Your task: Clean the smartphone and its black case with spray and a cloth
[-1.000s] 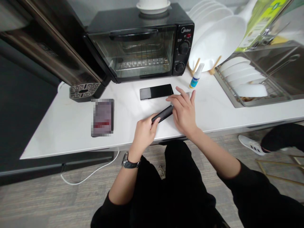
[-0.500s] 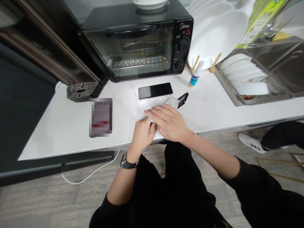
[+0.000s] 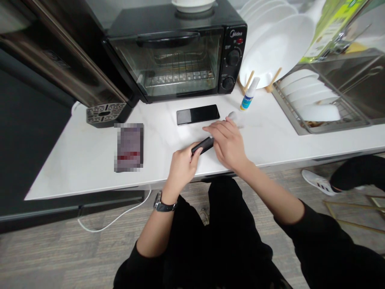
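My left hand (image 3: 182, 166) is closed around the near end of a slim black phone (image 3: 203, 145), tilted over the counter's front part. My right hand (image 3: 227, 142) lies across the phone's far part, fingers bent over it, and covers most of it. A pale grey-white cloth (image 3: 232, 117) pokes out beyond the right fingers, blurred by motion. Behind the hands, a second black phone (image 3: 198, 114) lies flat on the white counter (image 3: 162, 140). To its right stands a small spray bottle (image 3: 247, 98) with a blue and yellow label.
A black toaster oven (image 3: 180, 60) stands at the back, beside white plates (image 3: 276, 48) in a wooden rack. White bowls (image 3: 319, 112) sit in the sink basket at right. A pixelated dark item (image 3: 130, 147) lies left. A machine with a drip tray (image 3: 106, 114) stands behind it.
My right hand has slid right and away from the left hand, taking the cloth along. The phone's near end now shows, while its far end is covered.
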Demonstrator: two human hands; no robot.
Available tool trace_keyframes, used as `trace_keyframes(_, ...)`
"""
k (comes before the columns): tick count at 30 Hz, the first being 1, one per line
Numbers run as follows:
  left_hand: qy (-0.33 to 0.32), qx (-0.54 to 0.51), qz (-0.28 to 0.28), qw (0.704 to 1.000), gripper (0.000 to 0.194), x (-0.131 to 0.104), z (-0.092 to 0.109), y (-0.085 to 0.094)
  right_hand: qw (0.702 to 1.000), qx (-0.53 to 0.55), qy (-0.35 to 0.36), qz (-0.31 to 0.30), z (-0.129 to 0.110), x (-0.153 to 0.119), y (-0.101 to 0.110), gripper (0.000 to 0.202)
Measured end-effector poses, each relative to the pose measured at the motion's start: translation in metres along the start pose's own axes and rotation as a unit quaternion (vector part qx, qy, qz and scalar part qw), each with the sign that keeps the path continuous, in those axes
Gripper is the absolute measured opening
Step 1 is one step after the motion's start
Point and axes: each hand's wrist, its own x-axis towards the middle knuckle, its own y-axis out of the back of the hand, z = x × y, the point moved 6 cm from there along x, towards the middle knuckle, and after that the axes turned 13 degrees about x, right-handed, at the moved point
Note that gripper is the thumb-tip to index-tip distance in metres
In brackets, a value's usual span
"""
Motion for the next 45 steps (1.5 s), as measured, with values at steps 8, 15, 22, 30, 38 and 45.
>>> trace_keyframes(8, -0.015, 0.081, 0.012, 0.996, 0.019, -0.001, -0.010, -0.006, 0.992, 0.038, 0.072, -0.092, -0.054, -0.002, -0.038, 0.045)
trace_keyframes(15, -0.009, 0.062, 0.016, 0.998, 0.026, 0.000, -0.005, -0.004, 0.986, 0.024, 0.111, -0.123, -0.022, 0.006, -0.010, 0.049)
trace_keyframes(22, 0.021, -0.001, -0.005, 1.000, 0.029, 0.000, -0.004, -0.003, 0.996, -0.013, 0.066, -0.061, 0.039, 0.012, 0.027, 0.052)
trace_keyframes(30, -0.004, 0.036, 0.001, 0.999, 0.027, -0.001, -0.003, -0.003, 0.998, -0.004, 0.067, -0.016, -0.019, -0.002, -0.008, 0.046)
trace_keyframes(38, -0.012, 0.080, 0.002, 0.997, 0.022, -0.001, -0.010, -0.007, 0.989, 0.003, 0.114, -0.095, -0.051, -0.001, -0.036, 0.045)
trace_keyframes(45, 0.010, 0.016, 0.002, 1.000, 0.031, 0.000, -0.004, -0.001, 0.991, -0.028, 0.107, -0.081, 0.003, 0.004, 0.004, 0.051)
